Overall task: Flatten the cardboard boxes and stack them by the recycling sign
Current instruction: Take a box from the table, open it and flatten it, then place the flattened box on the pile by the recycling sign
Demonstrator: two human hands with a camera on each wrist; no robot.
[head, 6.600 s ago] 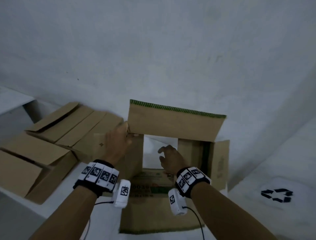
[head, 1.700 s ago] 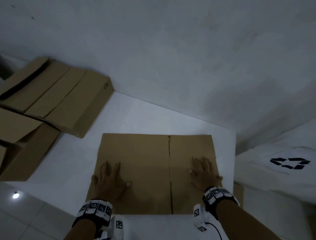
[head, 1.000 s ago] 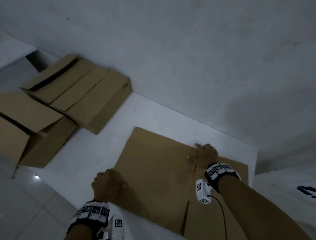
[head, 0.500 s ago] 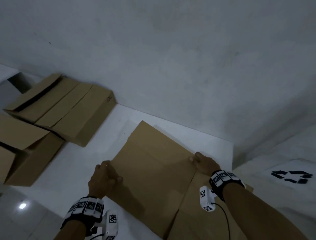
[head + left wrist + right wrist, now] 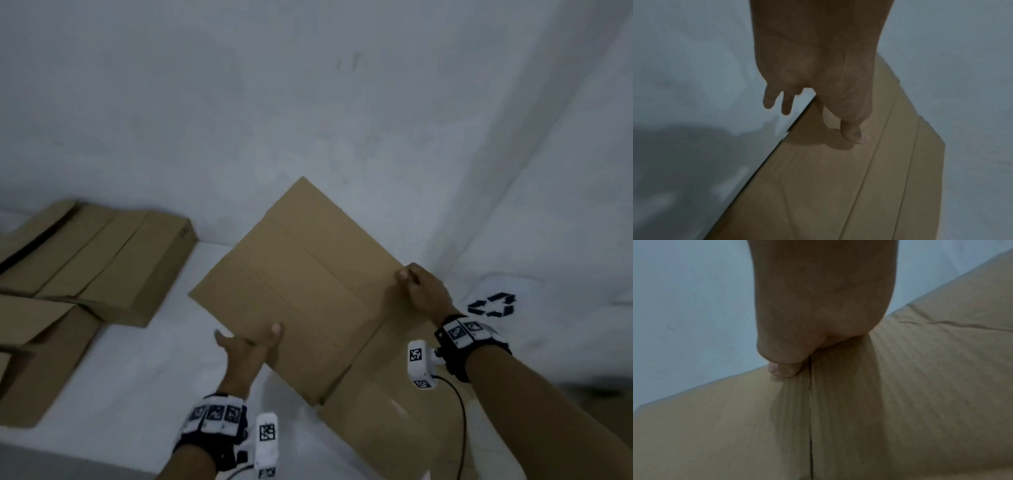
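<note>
A flattened brown box point(image 5: 298, 284) hangs tilted above the white table point(image 5: 137, 377), one corner pointing up at the wall. My left hand point(image 5: 248, 342) holds its near left edge: the thumb point(image 5: 855, 134) lies on top of the cardboard point(image 5: 838, 186), two fingers stick out straight past the edge, and the index finger is hidden. My right hand point(image 5: 416, 287) grips the right edge at a slit between panels, thumb point(image 5: 781, 369) pressed on the cardboard point(image 5: 900, 402), fingers hidden behind. The black recycling sign point(image 5: 493, 305) sits just right of that hand.
Two unflattened brown boxes stand at the left: a long one point(image 5: 102, 260) against the wall and a second one point(image 5: 34, 342) with loose flaps nearer the table's front edge. The grey wall rises close behind the table.
The box went from pressed flat on the table to lifted and turned. Over the last second both hands raised it and carried it to the right, nearer the recycling sign.
</note>
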